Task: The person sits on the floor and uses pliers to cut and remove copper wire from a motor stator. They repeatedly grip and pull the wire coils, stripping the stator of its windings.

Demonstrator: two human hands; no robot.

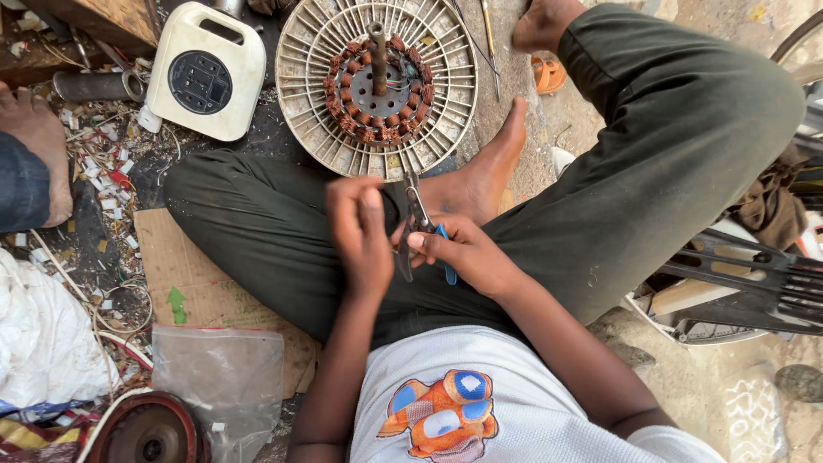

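I sit cross-legged on the ground in dark trousers. My right hand (467,253) grips a pair of blue-handled pliers (420,223), jaws pointing away from me. My left hand (360,227) is curled beside the pliers' jaws with fingertips pinched together; what it pinches is too small to see. Just beyond my hands lies a round white slotted motor disc (309,69) with a ring of copper windings (377,86) and a central shaft.
A white extension cord reel (206,69) lies at the upper left among scattered wire scraps. Cardboard (197,283) and a clear plastic bag (223,377) lie on the left. Another person's foot (39,146) is at the far left. Black metal parts (754,283) lie on the right.
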